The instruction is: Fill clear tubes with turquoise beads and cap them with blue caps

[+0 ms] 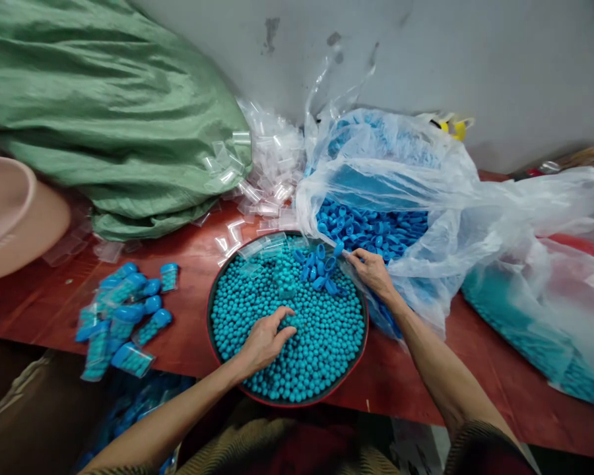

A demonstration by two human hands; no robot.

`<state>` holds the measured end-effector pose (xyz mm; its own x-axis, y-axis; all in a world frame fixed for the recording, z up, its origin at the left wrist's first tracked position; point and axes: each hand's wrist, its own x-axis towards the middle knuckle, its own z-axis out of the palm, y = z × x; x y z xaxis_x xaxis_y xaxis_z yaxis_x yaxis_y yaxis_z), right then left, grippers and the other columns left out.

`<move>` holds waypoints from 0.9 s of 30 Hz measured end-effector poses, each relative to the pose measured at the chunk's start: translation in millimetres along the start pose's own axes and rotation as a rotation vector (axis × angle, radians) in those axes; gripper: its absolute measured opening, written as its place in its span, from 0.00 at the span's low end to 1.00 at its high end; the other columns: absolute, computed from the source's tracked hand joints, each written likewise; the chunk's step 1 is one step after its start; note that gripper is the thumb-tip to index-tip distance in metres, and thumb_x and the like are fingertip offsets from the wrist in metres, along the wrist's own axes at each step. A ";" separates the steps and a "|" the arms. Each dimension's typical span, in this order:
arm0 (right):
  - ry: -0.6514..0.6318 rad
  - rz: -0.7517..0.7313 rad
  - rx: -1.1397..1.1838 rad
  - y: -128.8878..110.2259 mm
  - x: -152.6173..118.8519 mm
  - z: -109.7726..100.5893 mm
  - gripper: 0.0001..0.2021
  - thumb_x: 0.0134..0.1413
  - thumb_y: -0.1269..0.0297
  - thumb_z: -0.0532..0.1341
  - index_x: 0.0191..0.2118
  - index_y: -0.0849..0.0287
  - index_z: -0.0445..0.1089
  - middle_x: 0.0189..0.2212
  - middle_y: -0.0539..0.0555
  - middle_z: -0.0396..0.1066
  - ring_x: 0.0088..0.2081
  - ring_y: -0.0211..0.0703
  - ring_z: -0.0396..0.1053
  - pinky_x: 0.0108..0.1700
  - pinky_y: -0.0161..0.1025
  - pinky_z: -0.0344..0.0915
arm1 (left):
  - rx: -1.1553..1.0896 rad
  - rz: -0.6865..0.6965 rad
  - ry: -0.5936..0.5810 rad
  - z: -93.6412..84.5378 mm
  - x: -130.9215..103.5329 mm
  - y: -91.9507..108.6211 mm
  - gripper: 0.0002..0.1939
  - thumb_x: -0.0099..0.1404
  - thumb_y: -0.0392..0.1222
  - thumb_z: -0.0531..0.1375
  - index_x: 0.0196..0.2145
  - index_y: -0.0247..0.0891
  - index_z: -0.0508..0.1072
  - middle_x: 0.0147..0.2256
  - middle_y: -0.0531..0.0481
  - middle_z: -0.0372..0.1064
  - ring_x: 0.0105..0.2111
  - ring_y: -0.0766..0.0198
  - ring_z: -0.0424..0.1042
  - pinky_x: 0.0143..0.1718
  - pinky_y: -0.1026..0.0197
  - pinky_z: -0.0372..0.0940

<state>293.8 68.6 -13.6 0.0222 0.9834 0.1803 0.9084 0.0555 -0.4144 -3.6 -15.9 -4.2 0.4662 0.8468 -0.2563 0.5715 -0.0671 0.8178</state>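
Round dark tray with a red rim (212,330): sits at the near edge of the red wooden table (410,376), filled with small turquoise beads (321,343).

Left hand (264,343): palm down on the beads in the near-left part of the tray, fingers curled into the heap as if gathering some; whether any are actually held cannot be told.

Right hand (373,270): at the far-right rim of the tray, fingers bent, touching the edge of the clear plastic bag (426,171); a firm grasp cannot be confirmed.

Loose blue plastic caps (319,267): a small cluster on the beads at the far side of the tray, just left of the right hand. Many more lie inside the clear bag, just beyond that hand.

Small clear plastic tubes (272,165): heaped behind the tray, a few resting on the beads.

Filled, blue-capped tubes (123,316): a pile on the table, left of the tray, well apart from both hands.

Green woven sack (103,112): far left, against the wall.
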 end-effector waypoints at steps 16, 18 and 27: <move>-0.241 -0.164 -0.592 0.6 39.3 -6.2 0.14 0.59 0.67 0.49 0.36 0.60 0.72 0.34 0.61 0.72 0.38 0.48 0.63 0.37 0.41 0.48 | 0.038 0.004 -0.009 0.1 -0.1 -1.3 0.15 0.63 0.45 0.51 0.46 0.41 0.64 0.38 0.50 0.71 0.40 0.60 0.70 0.43 0.59 0.60; -0.324 -0.190 -0.551 -2.9 38.5 -15.7 0.12 0.57 0.65 0.52 0.35 0.57 0.73 0.33 0.58 0.74 0.38 0.47 0.65 0.36 0.39 0.50 | 0.040 0.005 -0.006 -0.2 -0.3 -0.7 0.14 0.63 0.45 0.51 0.46 0.41 0.64 0.38 0.51 0.71 0.39 0.60 0.70 0.43 0.59 0.61; -0.323 -0.166 0.118 -37.1 51.7 -25.0 0.20 0.61 0.60 0.46 0.51 0.59 0.68 0.49 0.55 0.71 0.49 0.43 0.67 0.49 0.37 0.60 | 0.048 0.003 0.007 -0.2 0.8 -0.1 0.15 0.62 0.44 0.52 0.46 0.40 0.65 0.38 0.50 0.71 0.40 0.60 0.70 0.43 0.60 0.60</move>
<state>271.6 113.1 33.4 -0.2706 0.9623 -0.0289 0.8342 0.2194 -0.5060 -3.4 -15.1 -4.4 0.4636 0.8499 -0.2504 0.6020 -0.0948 0.7928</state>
